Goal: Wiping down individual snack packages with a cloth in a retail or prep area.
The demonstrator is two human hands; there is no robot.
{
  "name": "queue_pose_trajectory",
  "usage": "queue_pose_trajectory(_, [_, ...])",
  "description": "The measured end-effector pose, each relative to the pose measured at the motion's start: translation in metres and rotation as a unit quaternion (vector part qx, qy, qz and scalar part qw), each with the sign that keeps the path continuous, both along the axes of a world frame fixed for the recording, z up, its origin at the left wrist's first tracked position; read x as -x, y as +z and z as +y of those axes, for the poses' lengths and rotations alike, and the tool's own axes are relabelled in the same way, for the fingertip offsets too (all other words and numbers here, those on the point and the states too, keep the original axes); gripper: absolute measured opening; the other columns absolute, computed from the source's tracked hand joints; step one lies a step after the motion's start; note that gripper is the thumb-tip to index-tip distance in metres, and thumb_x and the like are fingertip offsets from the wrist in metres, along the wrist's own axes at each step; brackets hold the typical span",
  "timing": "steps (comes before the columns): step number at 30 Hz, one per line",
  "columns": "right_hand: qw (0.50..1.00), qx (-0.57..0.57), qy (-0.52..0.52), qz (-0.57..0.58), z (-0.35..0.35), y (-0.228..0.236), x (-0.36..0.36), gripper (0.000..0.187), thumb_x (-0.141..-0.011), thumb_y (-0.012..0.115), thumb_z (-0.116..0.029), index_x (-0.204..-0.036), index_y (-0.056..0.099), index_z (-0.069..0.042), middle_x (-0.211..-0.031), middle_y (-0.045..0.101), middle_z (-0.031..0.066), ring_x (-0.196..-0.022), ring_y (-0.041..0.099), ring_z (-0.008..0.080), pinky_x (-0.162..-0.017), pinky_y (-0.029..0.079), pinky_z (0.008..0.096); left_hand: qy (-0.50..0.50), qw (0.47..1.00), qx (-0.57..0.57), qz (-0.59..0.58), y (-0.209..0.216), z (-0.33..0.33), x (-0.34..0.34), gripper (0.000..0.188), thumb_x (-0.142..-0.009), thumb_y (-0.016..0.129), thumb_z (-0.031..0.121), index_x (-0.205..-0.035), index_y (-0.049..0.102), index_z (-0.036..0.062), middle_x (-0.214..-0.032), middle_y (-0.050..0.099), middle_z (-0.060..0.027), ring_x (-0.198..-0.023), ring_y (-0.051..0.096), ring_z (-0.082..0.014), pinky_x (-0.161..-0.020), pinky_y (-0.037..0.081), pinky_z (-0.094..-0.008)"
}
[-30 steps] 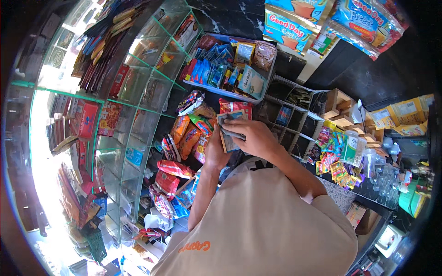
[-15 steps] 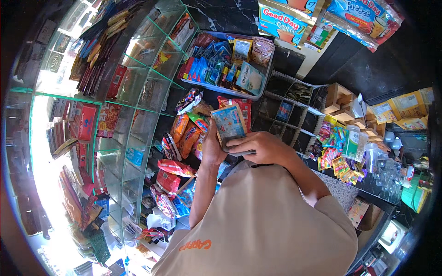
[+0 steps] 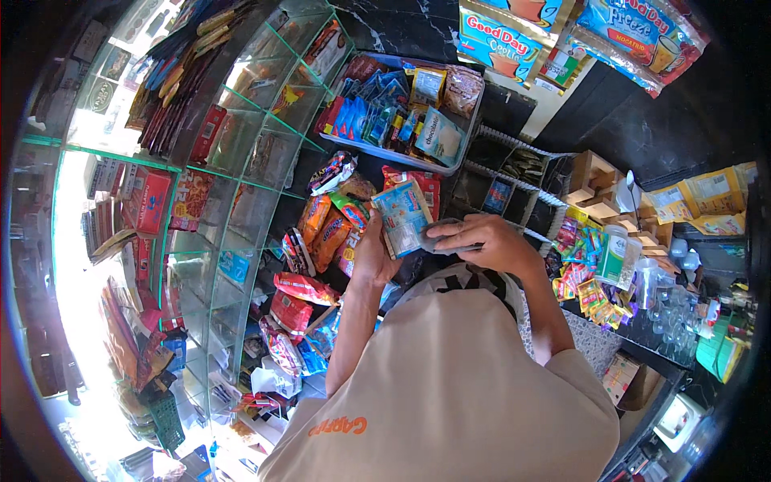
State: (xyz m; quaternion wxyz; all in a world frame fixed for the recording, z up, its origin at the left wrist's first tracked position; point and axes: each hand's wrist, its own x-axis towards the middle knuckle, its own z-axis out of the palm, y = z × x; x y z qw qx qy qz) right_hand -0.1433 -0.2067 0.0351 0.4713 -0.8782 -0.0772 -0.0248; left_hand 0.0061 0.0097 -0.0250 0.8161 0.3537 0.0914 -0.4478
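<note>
My left hand [image 3: 373, 255] grips a flat blue packet with yellowish edges [image 3: 401, 214] along its left side, tilted in front of my chest. At the packet's lower right corner, my right hand [image 3: 494, 241] has its fingers closed on a dark grey cloth [image 3: 438, 236], bunched and partly hidden under them. Behind the packet lies a red pack [image 3: 423, 186], partly covered by it. Orange snack bags [image 3: 331, 239] and a green one [image 3: 348, 209] are heaped just left of my left hand.
A clear plastic bin [image 3: 385, 149] full of packets stands beyond my hands. To its right is a white-rimmed divided rack [image 3: 526, 191]. Glass compartments [image 3: 229, 233] run along the left. Colourful sachets [image 3: 590, 261] lie at right, near jars [image 3: 617, 255]. Large packets [image 3: 502, 44] hang above.
My right hand has slid right with the cloth, from over the packet's lower part to its corner, uncovering more of the packet. My left hand keeps its grip, and the view has shifted slightly.
</note>
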Motion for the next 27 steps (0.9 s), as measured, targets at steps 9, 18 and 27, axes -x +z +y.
queue_pose_trajectory(9, [0.984, -0.101, -0.122, -0.075, -0.007, -0.003, -0.011, 0.039, -0.079, 0.074, 0.005, -0.117, 0.08, -0.004, -0.127, 0.077, 0.0126, -0.115, 0.075, 0.0305, -0.1, 0.059, 0.0375, 0.034, 0.999, -0.015, -0.037, 0.018, -0.009, 0.001, 0.052, -0.118, 0.032, 0.042, -0.154, 0.046, 0.0069, -0.149, 0.06, -0.0164, -0.134, 0.063, -0.0317, -0.115, 0.051, -0.0515])
queue_pose_trajectory(18, [0.994, -0.089, -0.036, -0.054, 0.017, -0.015, -0.02, 0.042, -0.082, 0.073, 0.005, -0.122, 0.078, -0.007, -0.133, 0.075, 0.0078, -0.117, 0.072, 0.032, -0.103, 0.057, 0.0414, 0.001, 0.986, -0.015, -0.164, 0.011, -0.001, 0.006, 0.037, -0.114, 0.05, 0.012, -0.15, 0.047, 0.0038, -0.143, 0.063, -0.0125, -0.131, 0.065, -0.0254, -0.109, 0.056, -0.0434])
queue_pose_trajectory(27, [0.976, -0.04, -0.204, 0.057, -0.007, -0.017, 0.01, 0.03, -0.08, 0.072, -0.004, -0.109, 0.079, -0.005, -0.108, 0.079, 0.0142, -0.09, 0.077, 0.0284, -0.086, 0.06, 0.0366, -0.009, 0.985, -0.012, -0.174, -0.001, 0.018, -0.007, 0.04, -0.109, 0.055, 0.004, -0.149, 0.049, 0.0037, -0.139, 0.066, -0.0124, -0.126, 0.067, -0.0242, -0.109, 0.055, -0.0425])
